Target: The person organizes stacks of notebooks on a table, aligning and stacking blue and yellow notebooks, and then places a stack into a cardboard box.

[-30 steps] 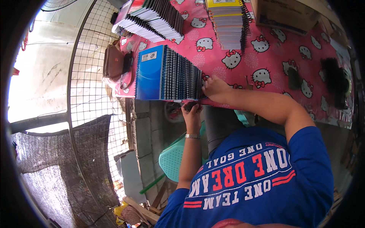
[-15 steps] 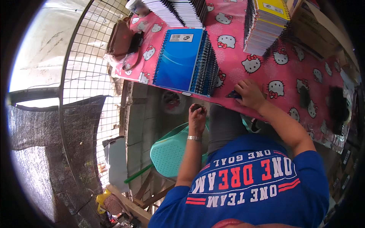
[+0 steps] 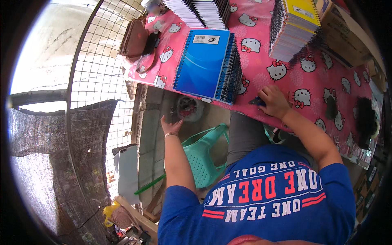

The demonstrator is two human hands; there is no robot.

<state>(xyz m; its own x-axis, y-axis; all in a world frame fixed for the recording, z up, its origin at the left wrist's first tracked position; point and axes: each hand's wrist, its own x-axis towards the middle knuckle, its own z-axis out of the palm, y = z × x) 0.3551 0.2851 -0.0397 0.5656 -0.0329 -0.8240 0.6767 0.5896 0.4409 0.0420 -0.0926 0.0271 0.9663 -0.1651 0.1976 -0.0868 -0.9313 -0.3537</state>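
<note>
We judge the step in hand to be a one-handed hold. Our hands are well apart: the right hand (image 3: 274, 100) has its fingers closed around a small dark object (image 3: 257, 101), too covered to identify, at the front of the pink surface (image 3: 257, 64). The left hand (image 3: 171, 125), seemingly empty, is spread below the edge. The blue spiral notebooks (image 3: 202, 65) sit stacked nearby, untouched. Using both hands there would call for lifting the left past the edge.
</note>
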